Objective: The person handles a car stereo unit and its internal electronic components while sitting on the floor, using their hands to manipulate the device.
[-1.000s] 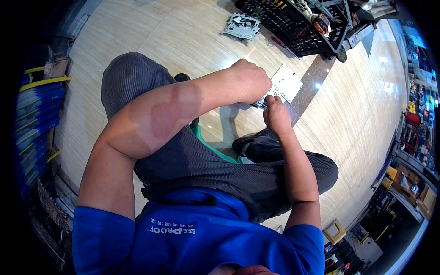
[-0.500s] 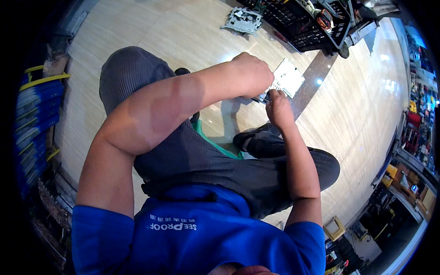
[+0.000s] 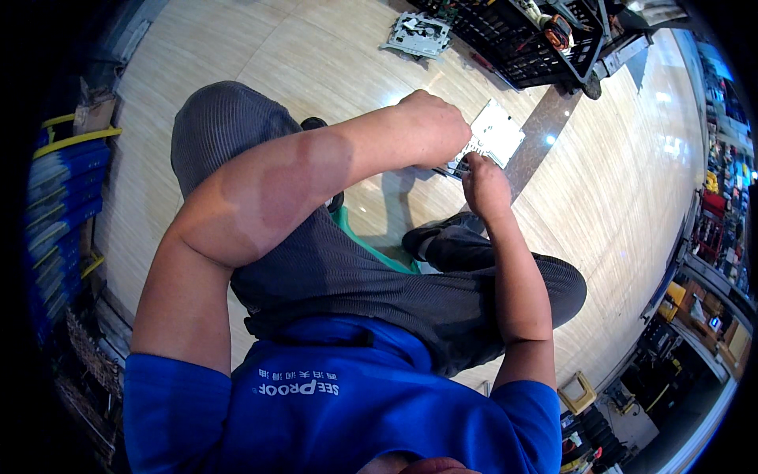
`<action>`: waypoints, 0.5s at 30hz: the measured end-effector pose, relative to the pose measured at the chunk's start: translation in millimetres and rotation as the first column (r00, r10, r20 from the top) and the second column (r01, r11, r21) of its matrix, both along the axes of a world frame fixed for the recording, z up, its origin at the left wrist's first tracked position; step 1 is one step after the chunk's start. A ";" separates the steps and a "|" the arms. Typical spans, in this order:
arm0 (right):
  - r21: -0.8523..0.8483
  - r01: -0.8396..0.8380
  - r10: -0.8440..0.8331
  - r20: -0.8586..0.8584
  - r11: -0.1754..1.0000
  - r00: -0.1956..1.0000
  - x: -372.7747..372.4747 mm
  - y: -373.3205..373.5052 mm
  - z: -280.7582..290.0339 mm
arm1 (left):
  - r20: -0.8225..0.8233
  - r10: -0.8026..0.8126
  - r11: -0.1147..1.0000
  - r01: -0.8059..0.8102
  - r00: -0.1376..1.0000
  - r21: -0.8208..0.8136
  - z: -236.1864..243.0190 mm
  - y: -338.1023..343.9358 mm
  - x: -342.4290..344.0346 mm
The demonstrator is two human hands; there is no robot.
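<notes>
My left hand (image 3: 437, 130) reaches across from the left, curled closed with its back toward me. Its fingertips are hidden at the near left edge of a flat, silvery-white metal plate (image 3: 500, 133) low over the floor. Just nearer to me, my right hand (image 3: 485, 189) is closed, its thumb and fingers pinched at the plate's near corner. What either hand grips is too small or covered to make out. A dark part (image 3: 455, 167) shows between the two hands, beside the plate's slotted edge.
Beyond the plate stands a black plastic crate (image 3: 521, 47) holding tools and cables. Left of it a metal mechanism (image 3: 418, 35) lies on the tiled floor (image 3: 316, 47). A green stool edge (image 3: 363, 245) shows under my legs. Blue bins (image 3: 71, 197) stand far left, loaded shelves (image 3: 718, 205) far right.
My right hand has shifted very slightly to the right at the plate's corner. The left hand has hardly moved, and the plate stays almost in place.
</notes>
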State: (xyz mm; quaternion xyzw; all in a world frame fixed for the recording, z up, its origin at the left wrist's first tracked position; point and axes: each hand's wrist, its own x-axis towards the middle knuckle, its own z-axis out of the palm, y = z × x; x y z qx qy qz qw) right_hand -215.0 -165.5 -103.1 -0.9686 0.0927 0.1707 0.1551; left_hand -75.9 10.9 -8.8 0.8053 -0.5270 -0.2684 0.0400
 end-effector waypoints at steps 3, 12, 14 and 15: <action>0.031 -0.047 0.045 0.086 0.998 0.995 -3.4 0.3 -2.4 | 0.011 -0.014 1.000 0.014 1.000 0.015 2.7 -1.2 0.8; -0.035 -0.070 0.074 0.116 0.997 0.991 -3.3 -0.8 -8.5 | -0.004 -0.012 1.000 0.012 1.000 0.017 1.7 -1.6 0.8; -0.070 -0.063 0.069 0.091 0.996 0.993 -2.4 0.8 -4.1 | 0.001 -0.017 1.000 0.017 1.000 0.023 2.3 -0.5 0.6; -0.070 -0.063 0.069 0.091 0.996 0.994 -2.6 1.0 -4.1 | 0.001 -0.018 1.000 0.018 1.000 0.022 3.3 -0.3 0.4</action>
